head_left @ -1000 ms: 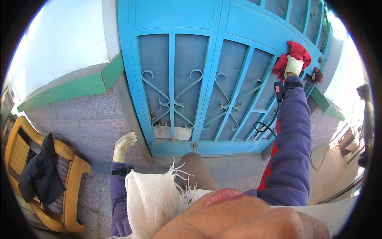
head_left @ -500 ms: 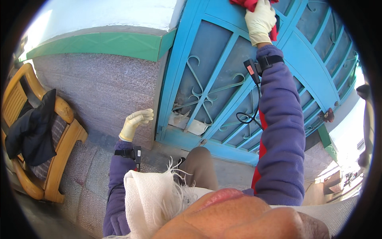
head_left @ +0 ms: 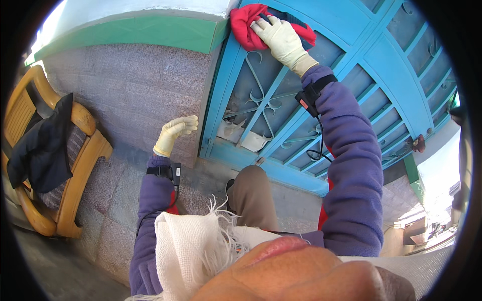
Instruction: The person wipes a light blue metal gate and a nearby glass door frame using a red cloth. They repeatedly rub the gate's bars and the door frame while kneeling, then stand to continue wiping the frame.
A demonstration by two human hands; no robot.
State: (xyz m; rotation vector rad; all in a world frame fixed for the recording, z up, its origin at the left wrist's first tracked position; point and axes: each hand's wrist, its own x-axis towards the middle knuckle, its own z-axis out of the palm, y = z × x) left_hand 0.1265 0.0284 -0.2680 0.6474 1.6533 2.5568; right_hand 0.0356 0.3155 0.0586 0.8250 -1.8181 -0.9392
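My right hand (head_left: 280,40), in a cream glove, presses a red and dark cloth (head_left: 245,27) against the upper left corner of a blue metal door (head_left: 376,65); its fingers lie over the bunched cloth. The door has vertical bars, scrollwork and grey panels with pale scraps low down. My left hand (head_left: 175,131), also gloved, is raised beside the rough stone wall (head_left: 125,90) left of the door, its fingers apart and slightly bent, holding nothing. Straps with small black devices and cables sit on both wrists.
A wooden armchair (head_left: 78,200) with a plaid seat and a black garment (head_left: 45,150) stands on the left. A green band (head_left: 125,34) runs along the wall. My knee (head_left: 253,195) is near the door's foot. A dark reddish object (head_left: 418,144) hangs on the door's right part.
My right hand has moved the cloth from the door's right part leftward to its left corner. My view has turned, and my left hand appears higher in it, still open.
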